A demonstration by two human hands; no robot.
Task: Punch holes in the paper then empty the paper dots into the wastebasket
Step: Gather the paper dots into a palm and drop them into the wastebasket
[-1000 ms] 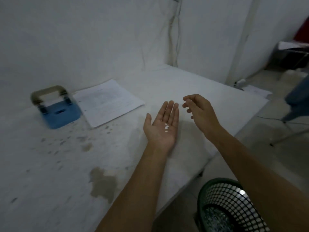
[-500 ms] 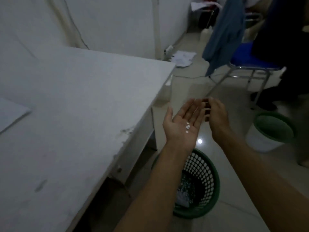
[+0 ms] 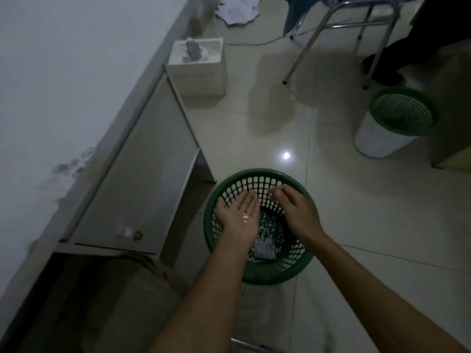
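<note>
Looking down now where half a second ago the view ran level along the desk, the camera has the hands lowered from chest height to directly over the basket. The desk's pale, smudged top ends in a straight edge, a flat cabinet door beneath it. The left hand lies palm up, fingers straight and pressed together, with the small white dots still on the palm above the basket's mouth. More dots litter the bottom of the round green lattice basket. The right hand hovers palm down, fingers loosely curled, holding nothing. Glossy tiled floor lies open rightward to a second bin.
</note>
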